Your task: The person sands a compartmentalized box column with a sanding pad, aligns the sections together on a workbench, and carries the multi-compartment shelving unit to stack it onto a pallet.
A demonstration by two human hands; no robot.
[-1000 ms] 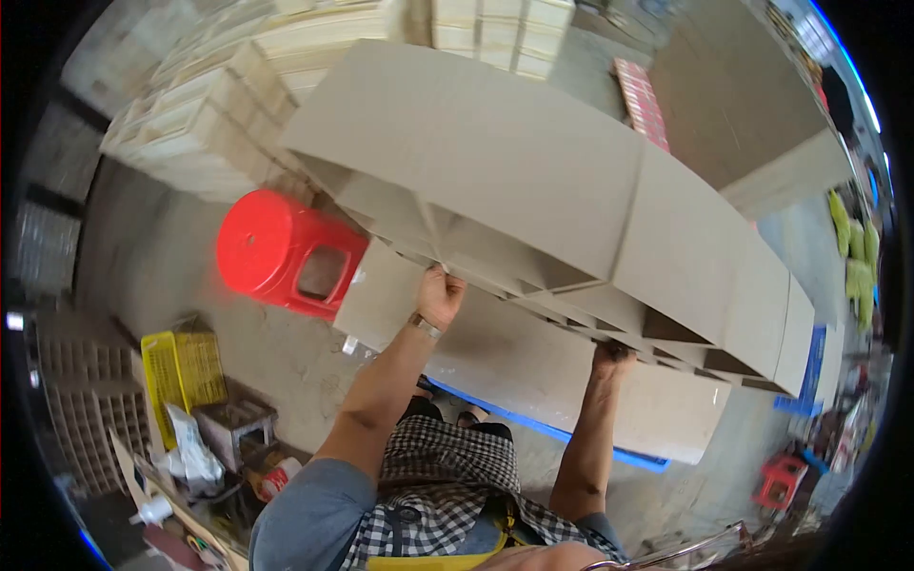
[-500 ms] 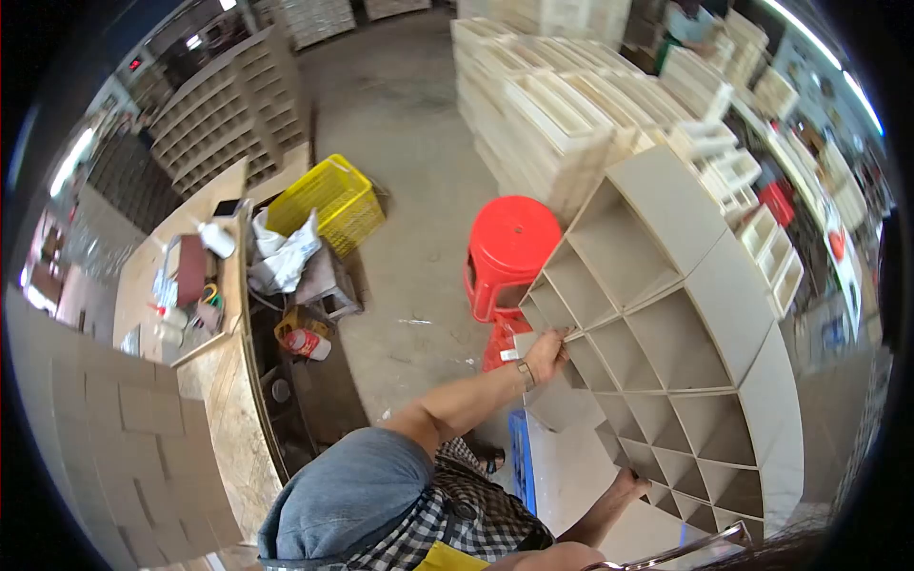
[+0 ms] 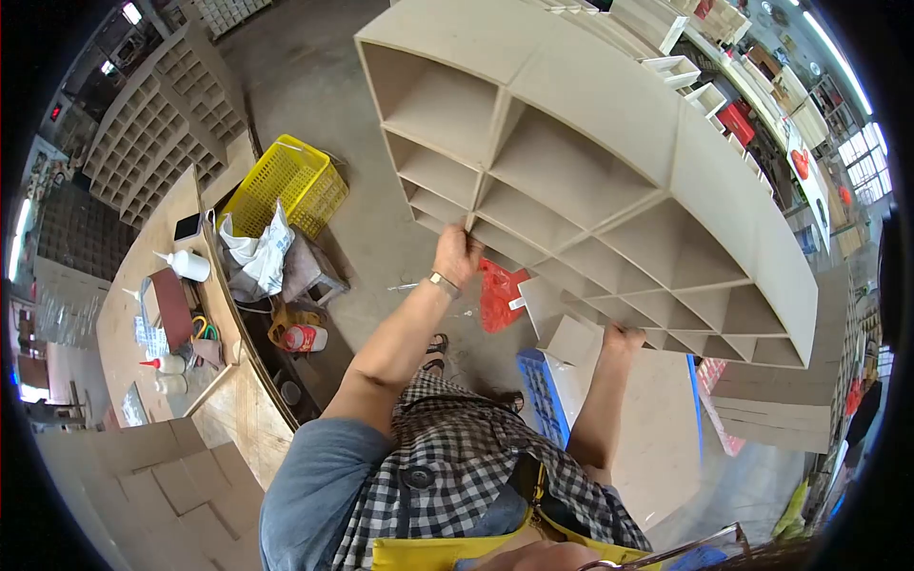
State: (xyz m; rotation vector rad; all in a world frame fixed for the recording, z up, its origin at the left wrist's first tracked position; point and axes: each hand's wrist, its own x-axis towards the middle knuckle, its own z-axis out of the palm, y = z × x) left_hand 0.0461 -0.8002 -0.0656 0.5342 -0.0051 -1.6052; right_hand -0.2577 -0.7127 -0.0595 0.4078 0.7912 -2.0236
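A large pale wooden compartment shelf (image 3: 590, 105) is held up in front of me, tilted, with its open cubbies facing me. My left hand (image 3: 458, 255), with a watch on the wrist, is closed on the divider edge at its lower left side. My right hand (image 3: 624, 343) grips its lower edge farther right; the fingertips are hidden behind the wood. Below the shelf lies a flat pale board (image 3: 657, 438) on a blue pallet (image 3: 545, 385). A small pale wooden piece (image 3: 569, 338) rests near the board's far edge.
At left stands a workbench (image 3: 238, 400) with white glue bottles (image 3: 188, 265), a phone (image 3: 188, 226) and scissors (image 3: 204, 328). Beyond it are a yellow crate (image 3: 290, 186) and other cubby shelves (image 3: 157, 128). A red bag (image 3: 499, 297) lies on the floor; stacked boxes (image 3: 776, 395) stand right.
The shelf has been raised and swung left and farther from the pallet, both hands still on it. My view has turned right; the shelf now covers the red stool.
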